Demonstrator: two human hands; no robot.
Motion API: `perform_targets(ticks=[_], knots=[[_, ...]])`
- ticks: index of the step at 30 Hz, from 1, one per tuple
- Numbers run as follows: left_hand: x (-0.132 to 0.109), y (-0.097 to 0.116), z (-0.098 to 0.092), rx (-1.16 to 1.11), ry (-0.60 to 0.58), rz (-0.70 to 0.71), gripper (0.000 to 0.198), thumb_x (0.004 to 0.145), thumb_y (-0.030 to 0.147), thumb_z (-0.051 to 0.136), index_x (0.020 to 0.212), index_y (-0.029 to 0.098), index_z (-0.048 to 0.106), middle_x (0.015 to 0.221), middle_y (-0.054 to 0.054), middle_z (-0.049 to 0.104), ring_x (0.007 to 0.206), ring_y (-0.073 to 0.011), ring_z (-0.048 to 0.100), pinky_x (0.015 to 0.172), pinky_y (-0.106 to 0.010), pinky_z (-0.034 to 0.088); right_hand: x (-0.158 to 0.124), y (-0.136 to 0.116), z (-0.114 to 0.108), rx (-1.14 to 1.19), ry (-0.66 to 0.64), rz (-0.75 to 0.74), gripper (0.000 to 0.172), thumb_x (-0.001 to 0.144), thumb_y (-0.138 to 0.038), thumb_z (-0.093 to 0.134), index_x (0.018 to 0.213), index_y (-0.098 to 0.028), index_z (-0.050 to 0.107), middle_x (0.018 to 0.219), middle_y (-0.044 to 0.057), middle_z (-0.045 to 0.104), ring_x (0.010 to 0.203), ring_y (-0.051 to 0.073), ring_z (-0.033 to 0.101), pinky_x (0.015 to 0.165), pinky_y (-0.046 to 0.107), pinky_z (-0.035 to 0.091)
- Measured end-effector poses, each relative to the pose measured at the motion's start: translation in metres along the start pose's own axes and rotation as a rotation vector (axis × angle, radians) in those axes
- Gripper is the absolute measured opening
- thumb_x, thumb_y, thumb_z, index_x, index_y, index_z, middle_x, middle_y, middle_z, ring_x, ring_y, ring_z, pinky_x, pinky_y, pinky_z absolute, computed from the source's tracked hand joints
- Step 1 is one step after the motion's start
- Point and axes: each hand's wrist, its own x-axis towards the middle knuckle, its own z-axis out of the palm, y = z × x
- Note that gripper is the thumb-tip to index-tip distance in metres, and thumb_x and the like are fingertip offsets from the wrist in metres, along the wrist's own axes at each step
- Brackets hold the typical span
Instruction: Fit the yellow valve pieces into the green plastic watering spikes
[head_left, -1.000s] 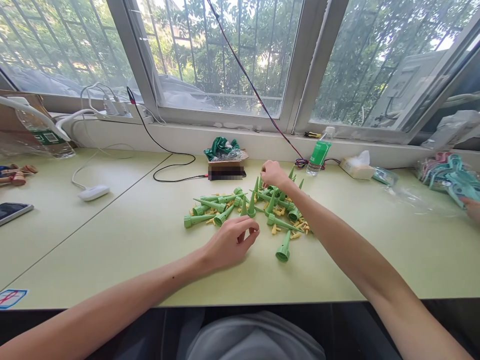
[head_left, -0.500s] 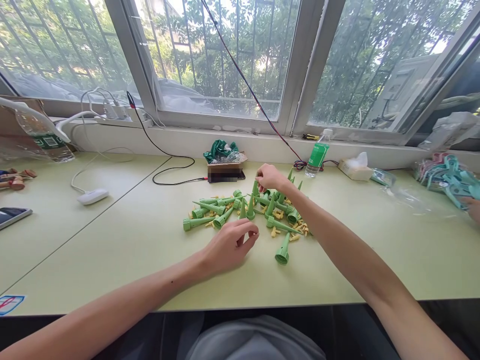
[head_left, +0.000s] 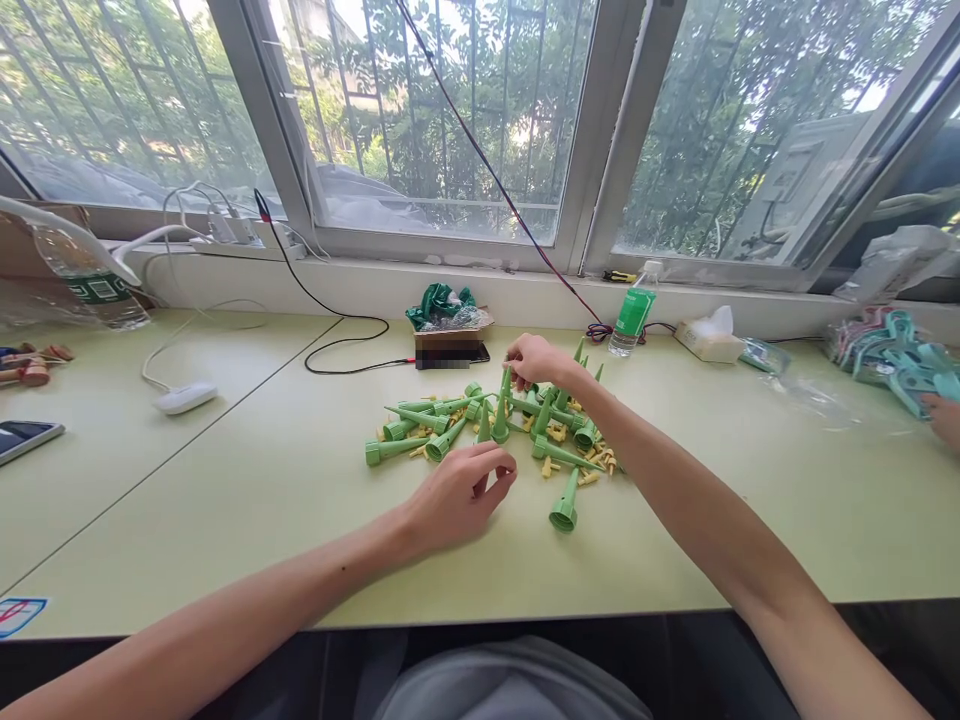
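Observation:
My right hand (head_left: 534, 360) reaches over the far side of a pile of green plastic watering spikes (head_left: 446, 436). Its thumb and fingers pinch the pointed tip of an upright green spike (head_left: 506, 382). Two more spikes, one of them a green cone (head_left: 500, 422), stand upright just in front. My left hand (head_left: 466, 488) rests on the table at the near side of the pile, fingers curled and thumb close to the index finger. Nothing shows in it. Small yellow plastic pieces (head_left: 551, 467) lie among the spikes. A single spike (head_left: 564, 508) lies apart, nearest me.
Behind the pile stand a small cardboard box (head_left: 450, 335) and a green-labelled bottle (head_left: 634, 312). A tissue pack (head_left: 710, 335) and teal hangers (head_left: 904, 355) lie right, beside another person's hand (head_left: 943, 415). A white device (head_left: 186, 396) and a phone (head_left: 28, 438) lie left.
My right hand has shifted slightly left and a little lower, the pinched spike moving with it towards the upright ones. My left hand stays in place.

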Motion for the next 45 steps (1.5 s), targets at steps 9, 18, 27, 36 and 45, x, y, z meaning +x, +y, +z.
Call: perform_targets(ticks=[9,18,27,36,45], knots=[[0.0,-0.001,0.0,-0.004,-0.018,-0.009,0.016,0.097,0.02,0.049,0.087,0.018,0.062,0.077,0.001,0.06,0.055,-0.0067,0.045,0.056,-0.021,0.038,-0.014,-0.016,-0.013,-0.157,0.078,-0.019,0.019,0.095,-0.018,0.06,0.08,-0.011,0.069,0.071,0.01,0.073,0.054,0.014,0.064,0.057,0.024,0.05],[0.0,-0.002,0.001,0.017,-0.001,-0.001,0.015,0.096,0.019,0.051,0.085,0.019,0.062,0.074,0.002,0.06,0.056,-0.0072,0.045,0.058,-0.021,0.039,-0.075,-0.05,-0.011,-0.339,0.637,-0.49,0.022,0.097,-0.019,0.05,0.079,-0.016,0.062,0.065,0.003,0.059,0.057,0.013,0.05,0.06,0.025,0.036],[0.007,-0.005,-0.005,0.023,0.357,-0.061,0.016,0.091,0.019,0.054,0.075,0.019,0.056,0.06,0.005,0.05,0.051,-0.0084,0.041,0.052,-0.022,0.036,-0.124,-0.015,0.045,-0.537,0.687,-0.972,0.034,0.102,-0.022,0.042,0.069,-0.02,0.049,0.054,-0.003,0.047,0.048,0.01,0.038,0.05,0.025,0.026],[0.012,-0.008,-0.01,-0.06,0.424,-0.331,0.015,0.087,0.023,0.058,0.1,0.022,0.05,0.083,0.004,0.06,0.042,-0.0037,0.041,0.048,-0.021,0.036,-0.117,0.022,0.052,-0.447,0.63,-0.761,0.041,0.102,-0.024,0.042,0.062,-0.018,0.047,0.052,-0.003,0.048,0.046,0.008,0.034,0.05,0.025,0.022],[0.01,-0.011,-0.009,-0.063,0.276,-0.408,0.02,0.087,0.024,0.056,0.106,0.021,0.052,0.097,-0.001,0.069,0.045,-0.0057,0.043,0.051,-0.023,0.039,-0.125,0.025,0.026,-0.489,0.418,-0.585,0.026,0.096,-0.021,0.045,0.074,-0.018,0.059,0.057,-0.002,0.055,0.051,0.01,0.044,0.054,0.025,0.025]])
